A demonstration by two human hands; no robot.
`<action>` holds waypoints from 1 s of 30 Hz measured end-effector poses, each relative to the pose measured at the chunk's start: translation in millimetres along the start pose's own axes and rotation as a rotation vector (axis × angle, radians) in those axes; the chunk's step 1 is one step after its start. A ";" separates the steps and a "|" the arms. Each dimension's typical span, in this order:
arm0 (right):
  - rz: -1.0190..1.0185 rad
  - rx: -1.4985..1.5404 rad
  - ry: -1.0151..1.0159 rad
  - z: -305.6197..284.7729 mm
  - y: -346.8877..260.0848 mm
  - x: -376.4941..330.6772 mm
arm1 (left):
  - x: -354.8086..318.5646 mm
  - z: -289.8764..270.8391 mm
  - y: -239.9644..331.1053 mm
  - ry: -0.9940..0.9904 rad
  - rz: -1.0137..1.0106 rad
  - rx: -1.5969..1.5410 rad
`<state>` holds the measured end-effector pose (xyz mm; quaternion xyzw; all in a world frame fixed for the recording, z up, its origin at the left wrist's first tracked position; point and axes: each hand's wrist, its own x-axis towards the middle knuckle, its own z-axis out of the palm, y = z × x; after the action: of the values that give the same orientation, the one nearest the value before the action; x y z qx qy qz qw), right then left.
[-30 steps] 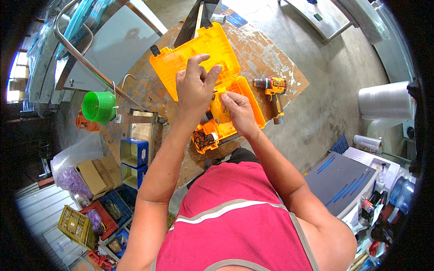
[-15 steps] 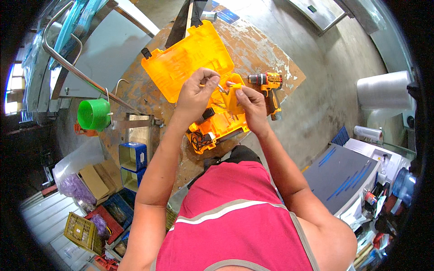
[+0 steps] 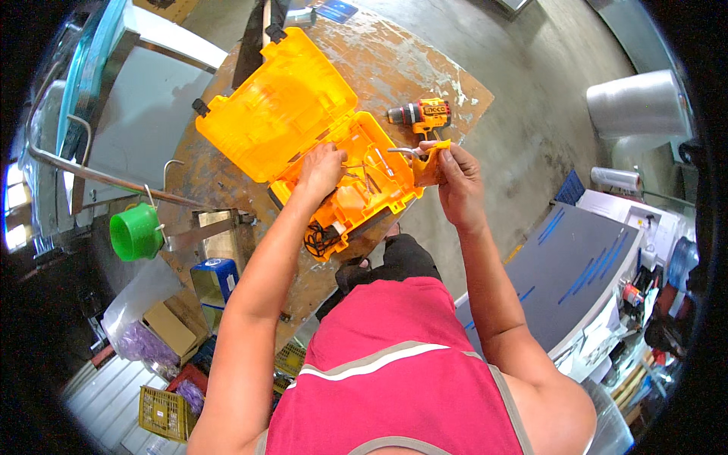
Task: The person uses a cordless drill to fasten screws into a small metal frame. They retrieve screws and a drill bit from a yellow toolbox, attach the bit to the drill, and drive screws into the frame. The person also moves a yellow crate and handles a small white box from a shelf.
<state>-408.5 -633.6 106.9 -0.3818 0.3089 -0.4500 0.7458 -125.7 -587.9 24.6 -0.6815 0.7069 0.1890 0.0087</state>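
R hand holds bit holder off case edge.

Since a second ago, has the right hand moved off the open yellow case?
Yes. The right hand has lifted clear of the yellow case and shifted right, toward the cordless drill. It now pinches a small orange holder beside the case's right edge.
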 end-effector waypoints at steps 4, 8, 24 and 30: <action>0.037 0.000 0.055 -10.1 7.1 -11.5 | 17.2 22.8 -5.0 -0.064 0.061 0.090; 0.045 -0.032 0.094 -19.1 11.8 -21.8 | 21.1 29.7 -8.3 -0.053 0.116 0.102; 0.289 -0.039 0.036 -22.0 53.9 3.7 | -42.9 -117.4 57.0 0.286 0.259 -0.371; 0.267 -0.024 -0.042 2.0 55.2 5.6 | -39.6 -148.8 81.9 0.333 0.385 0.116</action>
<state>-380.6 -621.4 60.5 -0.3558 0.3465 -0.3348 0.8007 -165.6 -591.4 194.3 -0.5546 0.8249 0.0314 -0.1049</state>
